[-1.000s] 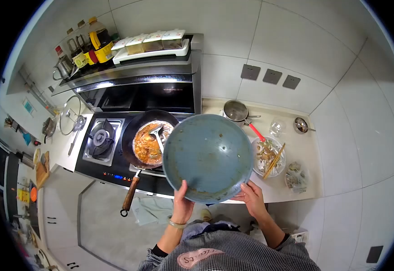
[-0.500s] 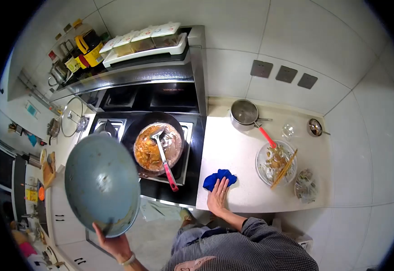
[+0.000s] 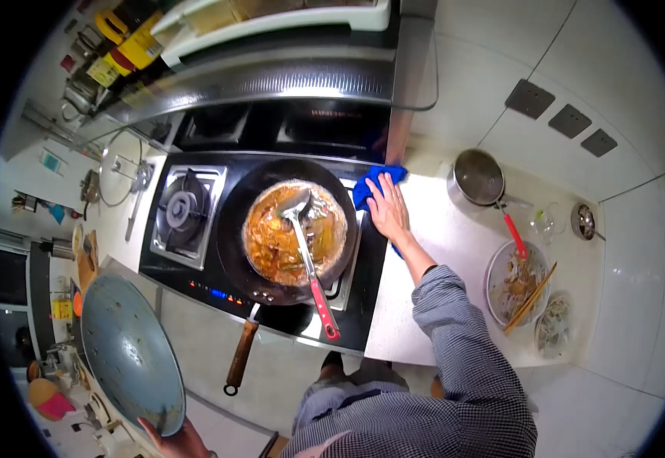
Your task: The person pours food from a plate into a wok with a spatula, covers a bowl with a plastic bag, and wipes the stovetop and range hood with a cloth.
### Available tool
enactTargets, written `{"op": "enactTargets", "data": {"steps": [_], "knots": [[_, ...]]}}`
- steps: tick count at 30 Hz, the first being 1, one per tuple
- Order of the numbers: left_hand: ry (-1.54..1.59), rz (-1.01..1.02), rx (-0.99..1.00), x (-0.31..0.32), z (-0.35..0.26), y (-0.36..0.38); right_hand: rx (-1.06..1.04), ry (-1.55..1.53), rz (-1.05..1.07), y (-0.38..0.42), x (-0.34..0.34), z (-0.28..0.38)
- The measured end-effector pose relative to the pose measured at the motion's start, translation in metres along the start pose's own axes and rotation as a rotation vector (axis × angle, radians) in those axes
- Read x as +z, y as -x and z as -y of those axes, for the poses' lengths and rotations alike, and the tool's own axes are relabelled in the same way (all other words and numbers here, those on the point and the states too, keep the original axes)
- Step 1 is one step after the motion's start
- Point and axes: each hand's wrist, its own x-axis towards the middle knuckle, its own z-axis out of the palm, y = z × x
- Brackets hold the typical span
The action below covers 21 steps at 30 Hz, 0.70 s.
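Observation:
At the lower left, my left hand (image 3: 173,441) is closed on the near edge of a round blue-grey pan (image 3: 130,351), held tilted away from the stove; any handle is hidden. My right hand (image 3: 390,210) lies flat with fingers spread on a crumpled blue cloth (image 3: 364,191), pressing it at the stove's back right corner beside the counter. Left of that hand, a dark wok (image 3: 233,229) sits on the right burner, holding brownish food in sauce (image 3: 275,244). A metal spatula with a red handle (image 3: 322,305) rests in it. The wok's wooden handle (image 3: 242,355) points toward me.
The left burner (image 3: 183,206) is uncovered. On the right counter (image 3: 416,320) stand a saucepan (image 3: 479,179) with a red handle, a bowl of food scraps (image 3: 500,286) with chopsticks (image 3: 532,296), and a clear container (image 3: 553,324). A glass lid (image 3: 119,164) is at the left.
My right hand and the cloth have moved from the counter's front left to the stove's back right corner. The blue-grey pan has moved down and left, off the stove. My view has shifted left.

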Motion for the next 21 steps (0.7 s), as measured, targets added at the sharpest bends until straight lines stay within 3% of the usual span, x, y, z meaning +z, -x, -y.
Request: {"op": "enactTargets", "data": {"steps": [5,7,15,17,19,20,21], "knots": [[0.126,0.084,-0.107,0.010,0.008,-0.017,-0.034,-0.099,0.191,0.054,-0.024,0.029],[0.197,0.323,-0.260,-0.004,0.007,-0.029,-0.038,-0.102,0.231,0.090,-0.028,0.045],[0.195,0.344,-0.260,-0.021,0.017,-0.028,-0.131,-0.305,0.277,0.218,-0.054,0.125],[0.196,0.195,-0.212,-0.023,0.018,-0.023,-0.229,-0.466,0.270,0.252,-0.049,0.137],[0.165,0.206,-0.203,-0.025,0.016,-0.014,-0.267,-0.630,0.381,0.267,-0.056,0.155],[0.133,0.223,-0.194,-0.024,0.017,-0.011,-0.180,-0.728,0.527,0.269,-0.061,0.160],[0.139,0.225,-0.187,-0.022,0.016,-0.007,-0.189,-0.727,0.524,0.258,-0.069,0.161]]}}
